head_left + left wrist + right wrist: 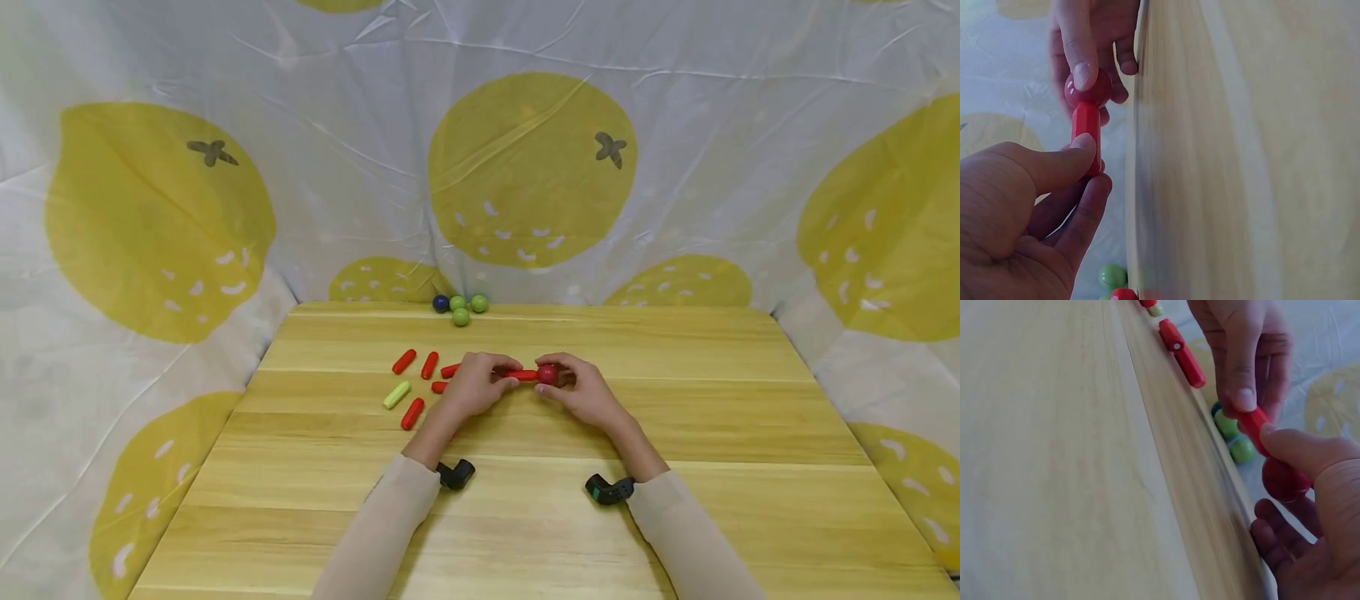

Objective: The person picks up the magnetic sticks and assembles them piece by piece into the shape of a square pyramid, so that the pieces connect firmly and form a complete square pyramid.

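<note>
My left hand [478,387] pinches a red faceted stick [525,376] between thumb and fingertips. The thumb and fingers of my right hand [588,393] grip a dark red ball [548,375]. End-on, the stick meets the ball, and the two line up in the left wrist view. There, the right thumb covers part of the ball [1102,89]. From the right wrist, the ball [1285,480] hangs below the stick's near end, with the right thumb lying across where they join. Both hands are close together over the middle of the table.
Left of my left hand lie several red sticks [412,413] and a light green stick [397,395]; the hand partly hides two red ones. Near the table's back edge are several green balls [479,303] and a dark blue ball [441,303]. A lemon-print cloth [697,183] hangs behind the wooden table [735,400].
</note>
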